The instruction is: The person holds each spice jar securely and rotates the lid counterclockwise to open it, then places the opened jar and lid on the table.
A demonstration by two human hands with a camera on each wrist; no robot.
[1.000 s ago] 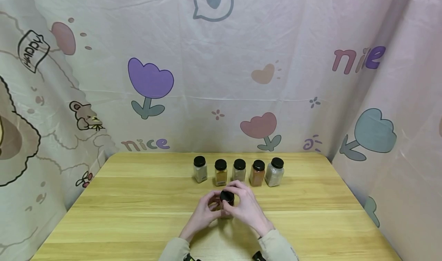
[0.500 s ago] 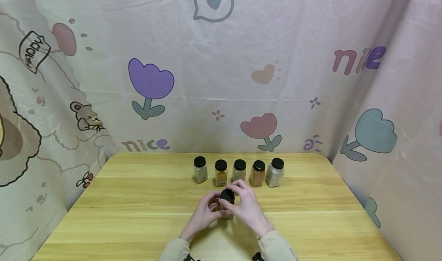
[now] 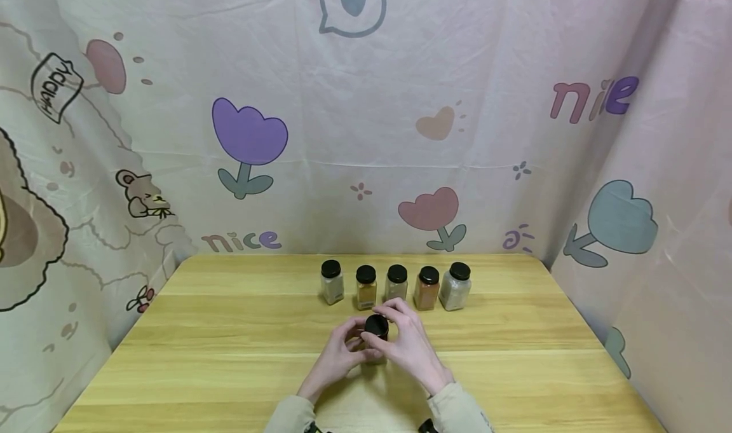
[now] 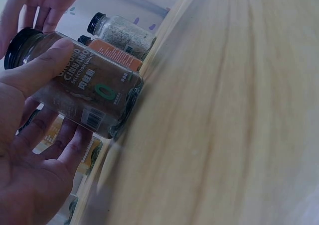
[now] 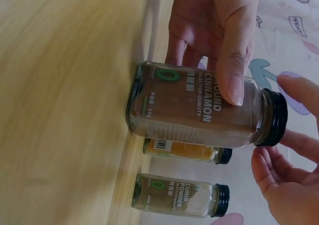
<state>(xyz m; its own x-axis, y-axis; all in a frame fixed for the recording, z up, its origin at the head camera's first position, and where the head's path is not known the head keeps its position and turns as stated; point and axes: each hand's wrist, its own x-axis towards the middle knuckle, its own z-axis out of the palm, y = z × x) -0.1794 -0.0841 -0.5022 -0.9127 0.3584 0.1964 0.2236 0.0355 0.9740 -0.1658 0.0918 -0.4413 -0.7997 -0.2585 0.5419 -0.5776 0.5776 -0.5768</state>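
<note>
A square glass jar of ground cinnamon (image 4: 97, 85) stands upright on the wooden table in front of the person, brown powder behind its printed label. My left hand (image 3: 337, 355) holds the jar's body from the left side, its thumb lying across the label in both wrist views. Around the black lid (image 5: 273, 118) are the thumb and fingers of my right hand (image 3: 408, 344), which grips it from the right and above. The lid sits on the jar's neck. In the head view the hands hide most of the jar's body.
Behind the hands stands a row of several black-lidded jars: a pale one (image 3: 332, 288) at left, a yellow one (image 3: 366, 292), a cumin powder jar (image 5: 174, 195), an orange-brown one (image 3: 426, 292) and a larger whitish one (image 3: 455, 290). A patterned curtain (image 3: 354, 134) hangs behind the table.
My right thumb has shifted slightly left across the front of the lid, and the right fingers have moved a little round it. The left hand and the jar stay in place.
</note>
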